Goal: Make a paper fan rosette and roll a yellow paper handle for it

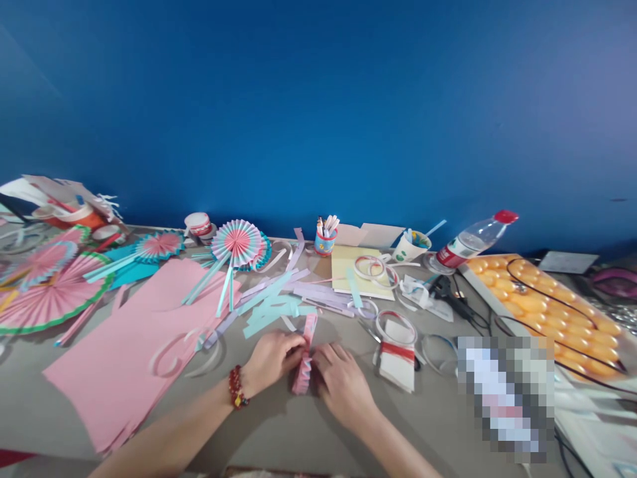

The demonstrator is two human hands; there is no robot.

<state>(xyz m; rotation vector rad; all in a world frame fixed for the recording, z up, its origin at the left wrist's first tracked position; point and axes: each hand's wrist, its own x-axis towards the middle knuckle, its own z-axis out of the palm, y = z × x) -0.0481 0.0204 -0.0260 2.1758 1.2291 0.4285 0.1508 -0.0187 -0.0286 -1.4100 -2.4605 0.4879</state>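
Observation:
Between my hands stands a narrow pink paper strip folded in zigzag pleats (301, 381), its far end running flat and away from me. My left hand (271, 358), with a red bead bracelet (236, 387) at the wrist, pinches the strip from the left. From the other side, the curled fingers of my right hand (343, 382) press on the pleats; their tips are partly hidden. Just beyond lie loose mint paper strips (271, 309) and lilac paper strips (318, 295). Left of my hands is a stack of pink paper sheets (134, 338).
Finished paper fans (236, 242) lie at the left. On the right are a white card with red ribbon (397, 365), a black glue gun (450, 295), a tilted plastic bottle (468, 242), and an orange bumpy panel (547, 302) crossed by cables. A pen cup (326, 242) stands by the blue wall.

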